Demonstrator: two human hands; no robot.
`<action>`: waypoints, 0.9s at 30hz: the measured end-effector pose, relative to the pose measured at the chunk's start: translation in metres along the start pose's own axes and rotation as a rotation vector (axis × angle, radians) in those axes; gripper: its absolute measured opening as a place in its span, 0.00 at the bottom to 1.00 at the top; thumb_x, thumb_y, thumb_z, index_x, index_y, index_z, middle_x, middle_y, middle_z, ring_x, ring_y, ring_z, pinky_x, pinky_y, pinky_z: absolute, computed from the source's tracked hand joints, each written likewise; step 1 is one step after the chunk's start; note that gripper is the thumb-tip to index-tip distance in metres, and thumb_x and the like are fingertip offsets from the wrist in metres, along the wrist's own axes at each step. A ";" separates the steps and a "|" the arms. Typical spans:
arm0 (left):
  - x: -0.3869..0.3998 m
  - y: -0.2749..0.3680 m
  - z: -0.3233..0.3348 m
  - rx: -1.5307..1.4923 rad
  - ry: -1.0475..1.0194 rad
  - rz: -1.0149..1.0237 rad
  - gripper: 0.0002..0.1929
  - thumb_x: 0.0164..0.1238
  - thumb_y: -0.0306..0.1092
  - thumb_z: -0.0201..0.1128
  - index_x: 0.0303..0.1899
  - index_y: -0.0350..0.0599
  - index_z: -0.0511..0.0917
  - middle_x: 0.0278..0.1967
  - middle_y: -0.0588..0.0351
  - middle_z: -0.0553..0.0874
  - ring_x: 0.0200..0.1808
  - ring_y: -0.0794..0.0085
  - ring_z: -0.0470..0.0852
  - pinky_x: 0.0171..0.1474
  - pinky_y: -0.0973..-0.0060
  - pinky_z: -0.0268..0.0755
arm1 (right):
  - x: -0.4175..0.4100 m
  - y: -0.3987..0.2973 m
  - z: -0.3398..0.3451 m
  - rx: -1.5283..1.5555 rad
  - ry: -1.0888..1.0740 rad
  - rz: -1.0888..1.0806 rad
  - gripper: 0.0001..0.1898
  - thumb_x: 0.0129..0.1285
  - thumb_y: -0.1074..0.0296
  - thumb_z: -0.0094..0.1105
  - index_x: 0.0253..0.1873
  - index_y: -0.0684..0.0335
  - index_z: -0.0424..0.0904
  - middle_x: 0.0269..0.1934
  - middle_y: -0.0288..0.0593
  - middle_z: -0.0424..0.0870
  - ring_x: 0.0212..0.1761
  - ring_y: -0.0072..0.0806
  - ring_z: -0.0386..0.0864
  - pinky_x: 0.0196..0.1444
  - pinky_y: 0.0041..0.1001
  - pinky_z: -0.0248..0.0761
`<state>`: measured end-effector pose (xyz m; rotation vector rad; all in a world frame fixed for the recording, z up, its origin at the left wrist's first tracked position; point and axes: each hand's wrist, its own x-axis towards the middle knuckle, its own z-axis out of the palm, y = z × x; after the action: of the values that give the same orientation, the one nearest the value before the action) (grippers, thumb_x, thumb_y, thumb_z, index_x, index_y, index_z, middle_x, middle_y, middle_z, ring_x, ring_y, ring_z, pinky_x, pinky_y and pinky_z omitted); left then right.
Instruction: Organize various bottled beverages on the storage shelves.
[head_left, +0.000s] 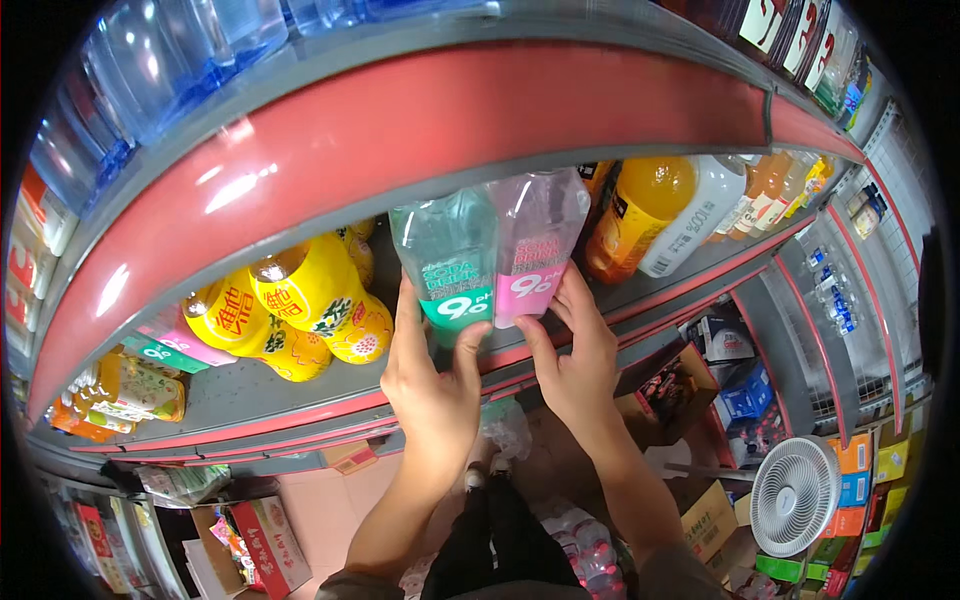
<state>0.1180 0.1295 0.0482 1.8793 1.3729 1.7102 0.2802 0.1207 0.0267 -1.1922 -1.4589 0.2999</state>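
Two plastic soda drink bottles stand side by side at the front of a grey shelf with a red edge. My left hand grips the green-labelled bottle low down, thumb across its base. The pink-labelled bottle touches it on the right, and my right hand holds that one by its lower side. To the left are yellow-wrapped tea bottles. On the right lie an orange drink bottle and a white-labelled bottle. The soda bottles' tops reach up under the upper shelf's red front.
Large clear water bottles line the upper shelf. A round white fan stands at lower right. Below are an open carton of packets and wrapped pink-capped bottles near my legs. Wire-backed shelving runs along the right.
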 end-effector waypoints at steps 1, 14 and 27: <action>0.001 -0.001 0.001 0.001 -0.007 -0.009 0.43 0.68 0.26 0.82 0.82 0.33 0.70 0.54 0.32 0.92 0.52 0.41 0.95 0.53 0.57 0.87 | 0.002 -0.001 0.001 0.015 -0.012 0.024 0.39 0.72 0.83 0.71 0.85 0.72 0.65 0.73 0.59 0.83 0.73 0.42 0.86 0.76 0.39 0.79; -0.093 0.034 -0.099 0.063 -0.313 0.020 0.30 0.65 0.24 0.81 0.68 0.35 0.81 0.65 0.39 0.90 0.64 0.47 0.92 0.65 0.58 0.86 | -0.078 -0.078 -0.011 0.008 -0.006 -0.105 0.21 0.69 0.75 0.75 0.65 0.65 0.84 0.54 0.54 0.93 0.52 0.51 0.93 0.58 0.42 0.85; -0.024 -0.003 -0.266 0.418 0.157 -0.186 0.25 0.63 0.21 0.78 0.63 0.32 0.83 0.51 0.40 0.91 0.52 0.49 0.92 0.51 0.58 0.87 | -0.106 -0.169 0.114 0.343 -0.693 -0.051 0.26 0.73 0.67 0.74 0.72 0.65 0.79 0.53 0.54 0.93 0.55 0.51 0.93 0.59 0.44 0.85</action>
<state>-0.1141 0.0091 0.1045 1.7636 2.0296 1.5988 0.0805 0.0107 0.0569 -0.7951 -1.9217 0.9580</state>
